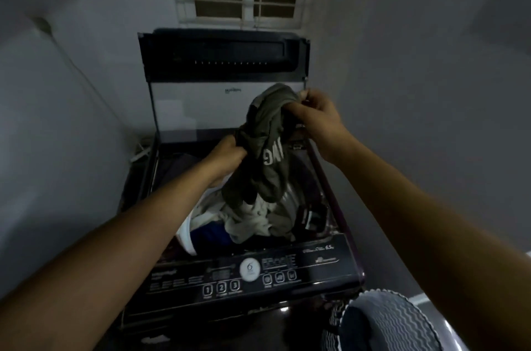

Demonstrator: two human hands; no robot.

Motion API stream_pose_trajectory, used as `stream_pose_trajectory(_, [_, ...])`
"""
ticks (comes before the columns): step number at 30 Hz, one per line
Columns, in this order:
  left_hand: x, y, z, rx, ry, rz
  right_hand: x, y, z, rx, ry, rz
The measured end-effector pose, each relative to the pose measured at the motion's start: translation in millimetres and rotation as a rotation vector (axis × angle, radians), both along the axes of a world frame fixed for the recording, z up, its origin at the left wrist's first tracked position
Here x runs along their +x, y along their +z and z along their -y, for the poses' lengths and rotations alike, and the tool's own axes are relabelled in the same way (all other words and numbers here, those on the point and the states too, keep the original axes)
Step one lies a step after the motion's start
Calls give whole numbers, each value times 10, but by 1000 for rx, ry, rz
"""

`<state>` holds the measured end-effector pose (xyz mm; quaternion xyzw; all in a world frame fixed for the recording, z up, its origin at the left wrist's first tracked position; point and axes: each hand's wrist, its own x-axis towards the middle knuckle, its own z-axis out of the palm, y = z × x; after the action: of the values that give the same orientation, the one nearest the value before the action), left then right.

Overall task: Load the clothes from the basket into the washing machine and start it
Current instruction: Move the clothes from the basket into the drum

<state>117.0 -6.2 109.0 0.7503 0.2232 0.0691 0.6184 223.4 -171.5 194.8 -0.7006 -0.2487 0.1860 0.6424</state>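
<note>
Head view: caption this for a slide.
Left hand and right hand grip a bunched olive-green shirt over the open black washing machine.

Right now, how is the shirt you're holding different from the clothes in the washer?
The shirt hangs in the air, gripped by the left hand and right hand; the clothes lie down in the washer. The shirt is dark olive with white letters; the clothes look mostly pale, some blue. Both are crumpled.

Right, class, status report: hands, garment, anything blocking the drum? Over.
Left hand, right hand both gripping bunched olive-green garment with white lettering. Held over open black top-loading washing machine; pale clothes already in drum. Opening unobstructed.
</note>
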Motion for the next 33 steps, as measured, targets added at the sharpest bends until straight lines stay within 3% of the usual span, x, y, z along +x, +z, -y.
stream_pose_trajectory(5, [-169,-566,-339,-101,66,-162,70,-714,2,-163,-110,18])
stream_pose_trajectory(12, [-377,-1143,-551,-105,73,-342,-46,-1709,-84,-481,-45,-77])
stream_pose_trajectory(16, [-425,-1340,-668,-80,69,-372,11,-1951,-141,-733,-82,83])
stream_pose_trajectory(22, [-406,-1444,-744,-80,54,-418,131,-2245,-221,-718,-133,-132])
stream_pose_trajectory(33, [234,-918,-398,-32,-134,-309,330,-1573,84,-669,-104,-21])
